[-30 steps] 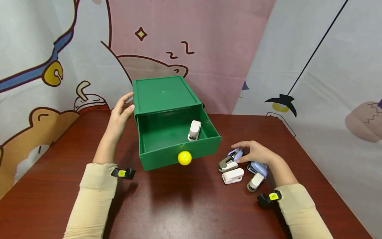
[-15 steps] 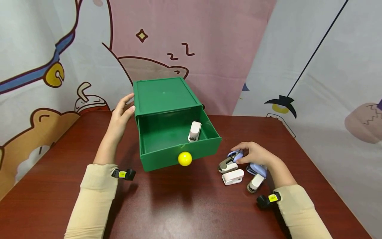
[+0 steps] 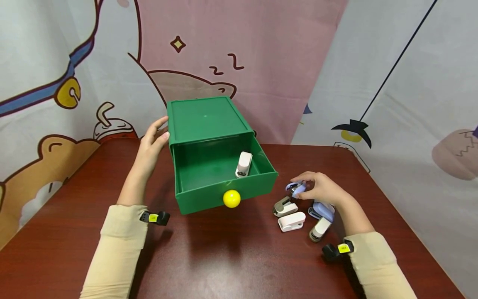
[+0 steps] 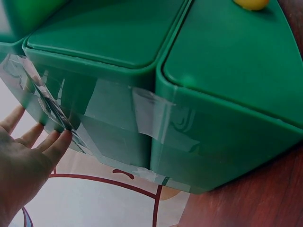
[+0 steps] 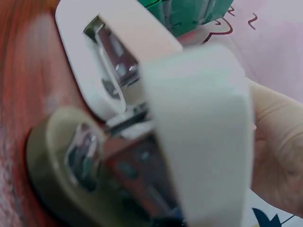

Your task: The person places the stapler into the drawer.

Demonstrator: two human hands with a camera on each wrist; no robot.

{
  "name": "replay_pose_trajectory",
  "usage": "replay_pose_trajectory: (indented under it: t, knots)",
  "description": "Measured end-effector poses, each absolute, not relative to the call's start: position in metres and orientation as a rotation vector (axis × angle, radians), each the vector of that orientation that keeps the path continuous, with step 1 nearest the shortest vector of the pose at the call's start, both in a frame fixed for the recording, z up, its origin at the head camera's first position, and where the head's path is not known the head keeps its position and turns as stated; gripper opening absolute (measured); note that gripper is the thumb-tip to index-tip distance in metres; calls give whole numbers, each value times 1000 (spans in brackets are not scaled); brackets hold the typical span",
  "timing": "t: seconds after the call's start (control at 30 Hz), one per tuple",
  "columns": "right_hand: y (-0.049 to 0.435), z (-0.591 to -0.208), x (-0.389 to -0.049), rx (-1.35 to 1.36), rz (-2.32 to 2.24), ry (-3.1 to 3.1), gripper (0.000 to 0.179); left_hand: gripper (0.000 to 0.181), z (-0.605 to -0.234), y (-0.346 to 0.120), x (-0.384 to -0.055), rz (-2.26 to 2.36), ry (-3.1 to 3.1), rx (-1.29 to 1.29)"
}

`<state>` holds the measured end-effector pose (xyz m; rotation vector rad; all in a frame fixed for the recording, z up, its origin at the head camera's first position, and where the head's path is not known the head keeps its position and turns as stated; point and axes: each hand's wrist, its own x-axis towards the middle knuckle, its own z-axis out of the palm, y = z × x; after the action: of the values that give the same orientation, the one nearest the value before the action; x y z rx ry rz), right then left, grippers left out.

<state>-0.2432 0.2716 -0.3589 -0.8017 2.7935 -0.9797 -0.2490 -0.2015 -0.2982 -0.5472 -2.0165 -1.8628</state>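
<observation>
At right of the head view, the right hand (image 3: 324,191) pinches a light-blue stapler (image 3: 298,191) between thumb and fingers; the left hand (image 3: 147,150), fingers straight and parted, rests against the left side of the green box (image 3: 207,120) at centre. In its pulled-out drawer (image 3: 201,199) sits one white stapler (image 3: 244,164). Loading looks barely begun: one is in, one in hand, and four lie lower right on the worktop (image 3: 239,261): grey-and-white stapler (image 3: 286,208), all-white stapler (image 3: 291,221), second blue stapler (image 3: 323,211), white-topped stapler (image 3: 320,228).
</observation>
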Motion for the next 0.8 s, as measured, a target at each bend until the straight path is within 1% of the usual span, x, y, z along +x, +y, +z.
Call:
replay_pose_trajectory:
  t: [0.13, 0.3, 0.5, 0.8]
  knots:
    - [273, -358, -245, -825, -1000, 2820, 39, 49, -298, -201, -248, -1855, -2023, -540]
    - [267, -341, -239, -897, -1025, 2864, 41, 49, -298, -202, -248, -1854, -2023, -536]
    - [256, -321, -230, -920, -1077, 2905, 41, 49, -298, -201, -249, -1864, -2013, -549]
    - [236, -280, -218, -1016, -1097, 2988, 43, 48, -298, -202, -250, -1860, -2018, -543]
